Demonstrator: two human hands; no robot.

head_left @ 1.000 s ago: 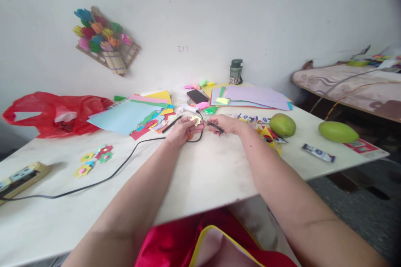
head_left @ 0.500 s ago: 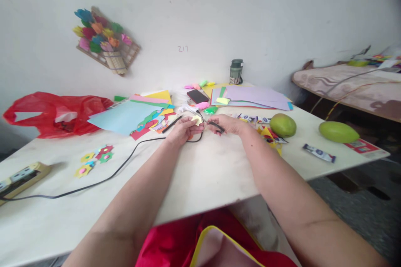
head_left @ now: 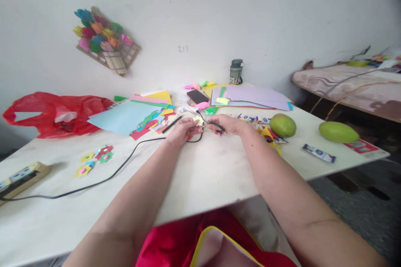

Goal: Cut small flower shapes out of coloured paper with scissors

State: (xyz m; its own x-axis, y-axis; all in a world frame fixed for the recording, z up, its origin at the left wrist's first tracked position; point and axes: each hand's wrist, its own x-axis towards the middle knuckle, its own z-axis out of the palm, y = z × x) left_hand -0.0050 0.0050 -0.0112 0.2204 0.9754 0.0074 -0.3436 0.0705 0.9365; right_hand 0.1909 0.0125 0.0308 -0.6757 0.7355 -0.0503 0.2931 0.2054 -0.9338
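Near the middle of the table, my left hand point(head_left: 181, 130) pinches a small pale yellow piece of paper point(head_left: 198, 121) between thumb and fingers. My right hand point(head_left: 228, 124) is closed round the black handles of a pair of scissors point(head_left: 216, 125). The scissor blades point left and meet the paper's edge; exactly how they lie on it is too small to tell. A black cord point(head_left: 138, 146) runs under my left hand. Just behind the hands lie a white glue gun point(head_left: 188, 109), partly hidden, and a green clay packet point(head_left: 211, 110).
Coloured paper sheets point(head_left: 122, 117) and scraps lie left, beside a red plastic bag point(head_left: 62, 108). Paper flowers point(head_left: 105, 153) and a power strip point(head_left: 25, 177) are at front left. Two green mangoes point(head_left: 282, 125) and a glue tube point(head_left: 318, 153) stand right. A phone point(head_left: 198, 96) lies behind.
The yellow paper has turned slightly in my left fingers, and the scissor blades have shifted a little against it. Both arms stay nearly where they were.
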